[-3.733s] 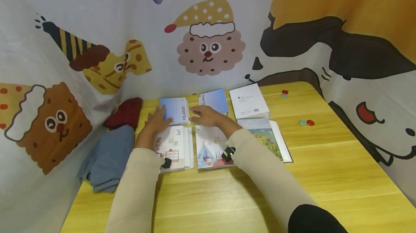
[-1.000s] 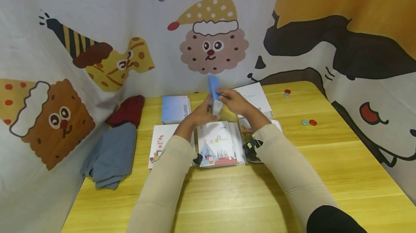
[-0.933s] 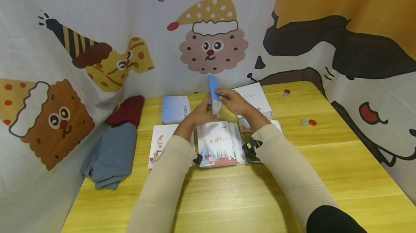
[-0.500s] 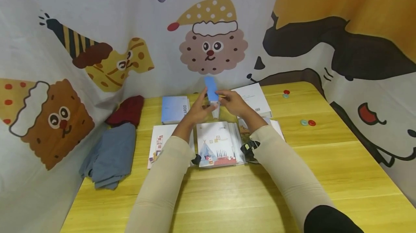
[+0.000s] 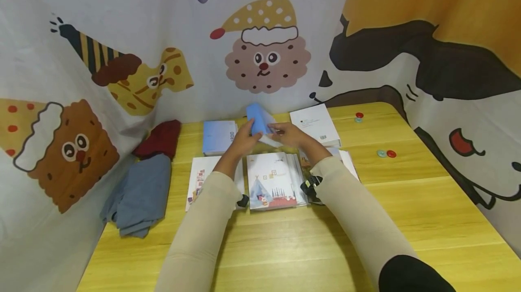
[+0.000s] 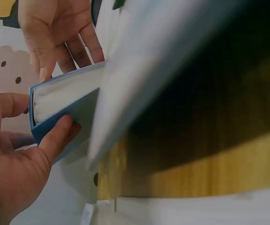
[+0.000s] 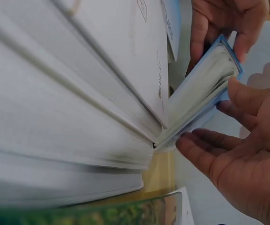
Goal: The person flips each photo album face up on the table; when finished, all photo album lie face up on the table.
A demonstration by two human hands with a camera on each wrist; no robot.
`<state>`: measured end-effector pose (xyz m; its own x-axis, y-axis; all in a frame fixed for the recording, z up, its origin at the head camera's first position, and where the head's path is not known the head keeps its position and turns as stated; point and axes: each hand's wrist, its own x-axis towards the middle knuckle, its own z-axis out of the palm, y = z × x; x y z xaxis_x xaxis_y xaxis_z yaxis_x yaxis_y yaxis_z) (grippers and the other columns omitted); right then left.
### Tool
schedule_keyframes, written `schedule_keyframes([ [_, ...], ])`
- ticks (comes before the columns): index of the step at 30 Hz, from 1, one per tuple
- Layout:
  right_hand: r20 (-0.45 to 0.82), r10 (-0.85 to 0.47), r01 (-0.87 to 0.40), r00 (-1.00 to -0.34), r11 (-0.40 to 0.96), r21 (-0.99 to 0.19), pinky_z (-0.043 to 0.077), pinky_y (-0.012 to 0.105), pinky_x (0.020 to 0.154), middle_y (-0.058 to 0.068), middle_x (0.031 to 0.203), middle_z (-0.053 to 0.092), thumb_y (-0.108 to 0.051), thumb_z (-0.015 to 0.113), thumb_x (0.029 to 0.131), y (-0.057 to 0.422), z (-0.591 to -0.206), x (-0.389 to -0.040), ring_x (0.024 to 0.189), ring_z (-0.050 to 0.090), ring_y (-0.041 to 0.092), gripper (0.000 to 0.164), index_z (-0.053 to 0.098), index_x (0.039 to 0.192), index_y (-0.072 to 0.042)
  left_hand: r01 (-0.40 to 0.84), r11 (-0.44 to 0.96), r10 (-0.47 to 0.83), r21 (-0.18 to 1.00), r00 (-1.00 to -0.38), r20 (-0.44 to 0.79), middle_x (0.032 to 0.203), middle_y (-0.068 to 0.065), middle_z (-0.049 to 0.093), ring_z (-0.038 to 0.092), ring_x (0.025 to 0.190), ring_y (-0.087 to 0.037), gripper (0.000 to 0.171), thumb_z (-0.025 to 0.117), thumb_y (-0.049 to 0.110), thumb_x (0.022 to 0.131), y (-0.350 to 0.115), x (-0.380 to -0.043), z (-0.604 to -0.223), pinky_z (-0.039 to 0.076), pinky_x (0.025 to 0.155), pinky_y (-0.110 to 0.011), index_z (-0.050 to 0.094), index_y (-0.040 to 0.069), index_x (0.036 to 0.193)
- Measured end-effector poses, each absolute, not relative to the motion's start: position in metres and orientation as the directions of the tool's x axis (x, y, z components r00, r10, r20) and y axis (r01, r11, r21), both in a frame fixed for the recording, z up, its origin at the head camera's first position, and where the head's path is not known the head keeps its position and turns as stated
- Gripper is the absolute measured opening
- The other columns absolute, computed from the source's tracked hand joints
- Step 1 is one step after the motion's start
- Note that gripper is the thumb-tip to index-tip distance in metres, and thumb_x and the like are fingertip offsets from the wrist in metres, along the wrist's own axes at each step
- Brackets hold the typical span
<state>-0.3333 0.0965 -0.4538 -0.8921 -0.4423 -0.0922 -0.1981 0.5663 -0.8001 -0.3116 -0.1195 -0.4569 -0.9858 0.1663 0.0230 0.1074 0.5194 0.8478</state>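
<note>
A blue photo album (image 5: 257,118) stands tilted behind the middle white album (image 5: 270,181), its spine side raised and leaning left. My left hand (image 5: 243,141) holds it at the left, thumb and fingers about the spine in the left wrist view. From the other side my right hand (image 5: 292,135) grips it; in the right wrist view the thumb lies at the spine edge and fingers on a cover (image 7: 205,117). Its front lettering is hidden. Another blue album (image 5: 218,136), marked POLAROID, lies to the left. A white album (image 5: 313,122) lies at the back right.
Another illustrated white album (image 5: 199,165) lies front left, partly behind the left arm. A picture-covered album (image 5: 346,161) is mostly under the right arm. Grey folded cloth (image 5: 142,192) and dark red cloth (image 5: 160,138) lie left. Red and green buttons (image 5: 386,153) lie right on the wooden table (image 5: 285,251).
Both hands first touched the flat left blue album. They then held the second blue album raised on edge between them; its spine has since tipped left and lowered slightly.
</note>
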Motion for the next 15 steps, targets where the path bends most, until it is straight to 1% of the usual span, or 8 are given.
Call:
schedule_keyframes([
  [2,-0.101,-0.44,-0.207,-0.892,0.599,-0.774,0.04,0.059,0.13,0.019,0.174,0.042,-0.033,0.061,0.113,0.0965,-0.4552,-0.3345,0.157,0.046,0.046,0.055,0.05,0.165,-0.02,0.125,0.559,0.174,0.819,-0.984,0.031,0.178,-0.025,0.029,0.03,0.166,-0.045,0.075,0.058,0.028,0.111,-0.1201,-0.3111,-0.4588,0.023,0.139,-0.052,0.025,0.002,0.173],
  [3,-0.102,-0.44,-0.213,-0.892,0.608,-0.765,0.039,0.06,0.13,0.018,0.173,0.043,-0.034,0.061,0.113,0.0967,-0.4554,-0.3349,0.158,0.045,0.046,0.054,0.052,0.164,-0.021,0.127,0.575,0.171,0.808,-0.985,0.033,0.178,-0.027,0.03,0.03,0.166,-0.045,0.074,0.057,0.029,0.111,-0.1202,-0.3105,-0.4592,0.023,0.139,-0.053,0.026,0.001,0.172],
  [6,-0.11,-0.433,-0.217,-0.895,0.636,-0.74,0.038,0.064,0.129,0.02,0.171,0.047,-0.035,0.06,0.113,0.0966,-0.4559,-0.3344,0.157,0.046,0.048,0.051,0.056,0.161,-0.022,0.1,0.605,0.143,0.79,-0.99,0.016,0.176,-0.03,0.029,0.032,0.163,-0.05,0.075,0.057,0.037,0.112,-0.1203,-0.3101,-0.46,0.025,0.137,-0.057,0.028,0.004,0.173],
  [8,-0.121,-0.428,-0.215,-0.896,0.655,-0.724,0.038,0.064,0.129,0.021,0.17,0.048,-0.034,0.059,0.113,0.0965,-0.4569,-0.3342,0.156,0.047,0.048,0.05,0.056,0.161,-0.021,0.081,0.627,0.123,0.775,-0.992,0.004,0.174,-0.032,0.028,0.033,0.162,-0.052,0.075,0.058,0.039,0.111,-0.1206,-0.3103,-0.4602,0.026,0.137,-0.059,0.029,0.006,0.173],
  [11,-0.144,-0.417,-0.198,-0.897,0.673,-0.713,0.04,0.062,0.129,0.021,0.17,0.048,-0.032,0.059,0.114,0.0951,-0.4597,-0.3341,0.154,0.049,0.047,0.05,0.055,0.161,-0.019,0.062,0.637,0.106,0.768,-0.994,-0.008,0.173,-0.033,0.027,0.034,0.16,-0.054,0.074,0.06,0.038,0.111,-0.1227,-0.3109,-0.4614,0.026,0.136,-0.06,0.031,0.009,0.173],
  [15,-0.173,-0.368,-0.15,-0.914,0.7,-0.698,0.033,0.059,0.133,0.02,0.172,0.044,-0.03,0.059,0.113,0.0939,-0.4618,-0.3326,0.159,0.043,0.045,0.051,0.054,0.162,-0.017,0.083,0.641,0.133,0.763,-0.991,-0.004,0.175,-0.031,0.029,0.031,0.163,-0.05,0.072,0.059,0.035,0.112,-0.126,-0.3124,-0.4646,0.023,0.138,-0.057,0.03,0.009,0.173],
])
